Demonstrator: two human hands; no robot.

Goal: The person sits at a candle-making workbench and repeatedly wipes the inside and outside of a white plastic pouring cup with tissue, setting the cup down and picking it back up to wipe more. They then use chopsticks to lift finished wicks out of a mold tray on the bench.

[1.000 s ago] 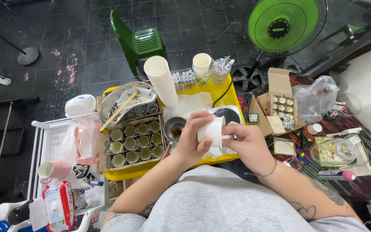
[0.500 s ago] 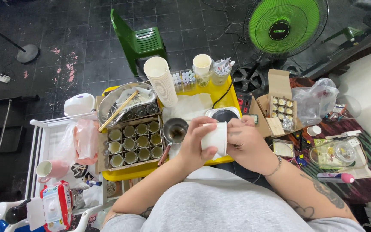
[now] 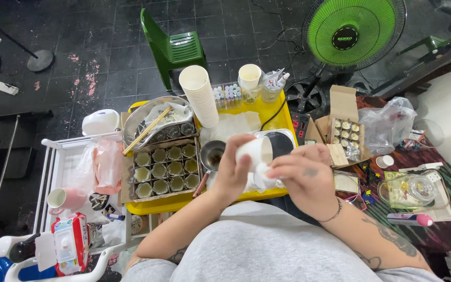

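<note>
- The left hand (image 3: 230, 169) is wrapped around a small white paper cup (image 3: 254, 151), tipping it on its side with the mouth turned to the right.
- The right hand (image 3: 304, 175) comes in from the right, fingers pinched narrow on a bit of white tissue (image 3: 259, 175) just under the cup's rim.
- Both hands hover over the near edge of a yellow tray (image 3: 246, 107), close to the person's grey shirt.
- Just left of the cup sits a small dark metal bowl (image 3: 212, 154), and further left a shallow box of small filled cups (image 3: 163, 169) in rows.
- At the far side of the tray stands a tall stack of white paper cups (image 3: 199, 99), with a metal bowl (image 3: 150, 122) holding chopsticks to its left.
- Right of the tray, an open cardboard box (image 3: 343, 130) holds more little cups.
- On the floor beyond are a green fan (image 3: 353, 31) and a green plastic chair (image 3: 173, 49).
</note>
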